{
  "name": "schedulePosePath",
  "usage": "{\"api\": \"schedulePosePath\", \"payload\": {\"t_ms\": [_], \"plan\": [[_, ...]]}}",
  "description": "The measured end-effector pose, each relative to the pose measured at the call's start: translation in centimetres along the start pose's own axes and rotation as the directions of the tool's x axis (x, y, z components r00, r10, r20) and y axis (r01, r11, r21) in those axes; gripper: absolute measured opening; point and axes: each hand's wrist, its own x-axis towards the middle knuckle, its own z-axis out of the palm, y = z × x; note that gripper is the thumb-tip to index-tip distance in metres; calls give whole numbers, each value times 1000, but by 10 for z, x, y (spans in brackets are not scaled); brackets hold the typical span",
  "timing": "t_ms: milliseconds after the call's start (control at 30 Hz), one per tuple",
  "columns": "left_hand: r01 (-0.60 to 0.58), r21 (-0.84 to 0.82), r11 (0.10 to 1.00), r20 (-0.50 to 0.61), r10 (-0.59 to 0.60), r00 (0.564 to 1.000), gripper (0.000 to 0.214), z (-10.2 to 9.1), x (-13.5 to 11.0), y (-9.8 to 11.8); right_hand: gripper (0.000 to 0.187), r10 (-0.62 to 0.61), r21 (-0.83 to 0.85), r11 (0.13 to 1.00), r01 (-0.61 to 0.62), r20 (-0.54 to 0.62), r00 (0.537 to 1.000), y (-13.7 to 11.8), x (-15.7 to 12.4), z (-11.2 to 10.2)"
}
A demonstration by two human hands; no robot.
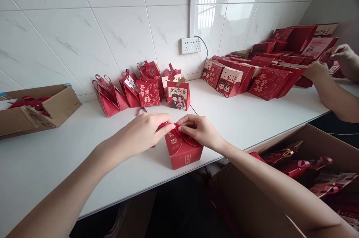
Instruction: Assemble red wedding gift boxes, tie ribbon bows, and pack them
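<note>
A red gift box (pixel 185 152) with gold characters stands on the white table in front of me, close to its front edge. A red ribbon (pixel 177 127) runs across the top of the box. My left hand (pixel 148 127) pinches the ribbon from the left side. From the right, my right hand (pixel 198 129) pinches the ribbon at the same spot, thumb against fingers. Both hands hide part of the box's top. Just behind them are finished-looking red boxes, among them one with a cartoon couple (pixel 178 97) and one with gold characters (pixel 150 92).
A cardboard box (pixel 60 105) holding red ribbons lies at the left. Many red gift boxes (pixel 270 82) line the right side, where another person's hands (pixel 319 69) work. An open carton (pixel 301 137) with ribboned boxes stands below the table edge. A power socket (pixel 191 45) is on the wall.
</note>
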Motion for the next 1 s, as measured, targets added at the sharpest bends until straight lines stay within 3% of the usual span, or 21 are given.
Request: {"api": "schedulePosePath", "payload": {"t_ms": [200,300,500,700,867,1000], "plan": [[-139,35,990,-42,141,989,35,1,0,-1,12,-58,-81,995,61,34,998,1,-1,1],[-160,-35,986,-31,159,987,31,2,11,2,13,-65,-137,988,70,39,997,-1,-2,1],[-13,-314,949,-14,10,1000,18,17,33,-8,14,-17,-62,998,22,79,997,-4,-4,-1],[112,-474,873,67,-91,994,19,50,30,-31,27,97,106,990,-90,-66,993,-1,-6,-1],[-67,-398,915,-152,6,988,7,61,19,-30,17,42,71,997,-32,-141,989,-2,-6,0],[-72,-437,897,-136,13,991,13,62,9,-25,11,-4,-5,1000,3,-166,986,-3,-6,1]]}}
